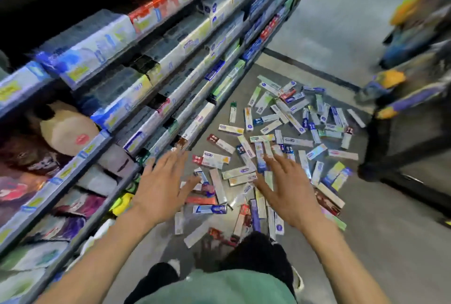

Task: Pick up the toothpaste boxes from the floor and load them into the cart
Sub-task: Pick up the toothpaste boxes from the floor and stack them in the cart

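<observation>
Several toothpaste boxes (280, 142) lie scattered on the grey floor (390, 242) in front of me, white, blue, red and green, pointing every way. My left hand (162, 189) is stretched out above the near left part of the pile, fingers straight and spread, holding nothing. My right hand (286, 191) reaches over the near middle of the pile, fingers also straight and spread, holding nothing. Both hands hover above the boxes; whether they touch any I cannot tell. A dark frame at the right edge (380, 157) may be the cart, blurred.
A long shelf rack (151, 89) stocked with toothpaste boxes runs along the left, close to my left arm. More blurred shelving with yellow and blue goods (419, 42) stands at the right. My dark trouser legs and shoes (258, 252) are at the pile's near edge.
</observation>
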